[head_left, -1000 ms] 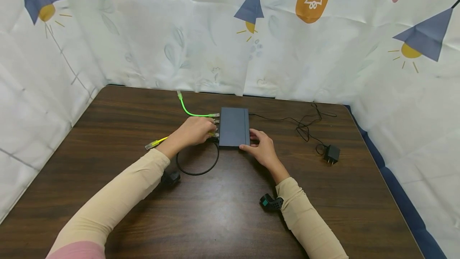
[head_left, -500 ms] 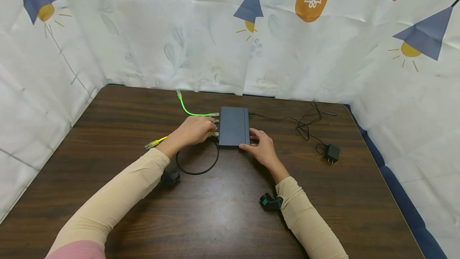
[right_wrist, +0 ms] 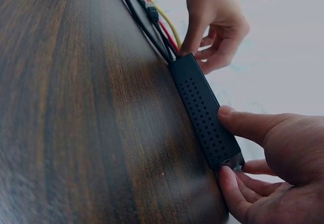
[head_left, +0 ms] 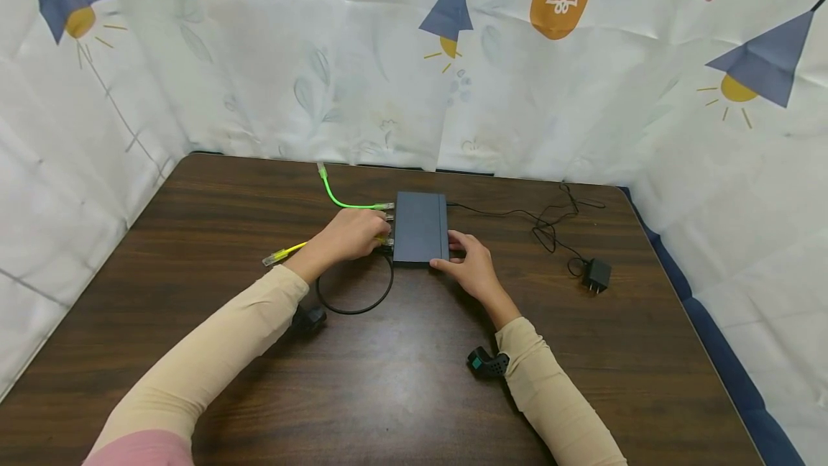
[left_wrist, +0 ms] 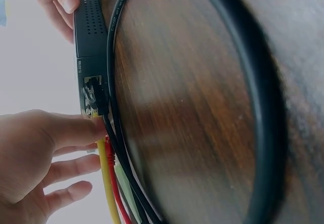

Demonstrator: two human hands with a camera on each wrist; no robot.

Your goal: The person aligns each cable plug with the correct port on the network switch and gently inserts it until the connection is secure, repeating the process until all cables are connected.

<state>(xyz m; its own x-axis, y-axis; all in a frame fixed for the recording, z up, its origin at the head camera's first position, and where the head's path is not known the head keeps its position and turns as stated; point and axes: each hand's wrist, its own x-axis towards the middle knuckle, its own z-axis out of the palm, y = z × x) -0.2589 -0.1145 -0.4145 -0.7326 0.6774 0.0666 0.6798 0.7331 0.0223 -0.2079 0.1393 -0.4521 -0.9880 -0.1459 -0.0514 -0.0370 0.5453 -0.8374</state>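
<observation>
Evidently, the left hand (head_left: pixel 354 234) is pinching the yellow cable (left_wrist: pixel 104 162) between its fingers beside the box (head_left: pixel 420 229) on the worktop (head_left: pixel 407 394), while the right hand (head_left: pixel 471 265) is gripping the box's opposite side; working straight-on should be sparing the red cable (left_wrist: pixel 111 158).

Lettering (left_wrist: pixel 79 66) on the box (left_wrist: pixel 90 47) and black cable (left_wrist: pixel 111 47) is illegible.

Table (head_left: pixel 420 394) (brown), grey box (head_left: pixel 420 229), cables (left_wrist: pixel 272 128), adapter (head_left: pixel 596 275)

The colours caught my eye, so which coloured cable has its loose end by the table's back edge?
The green cable: its loose end lies there. That of the yellow cable lies farther from that back edge, beside the left sleeve.
</observation>
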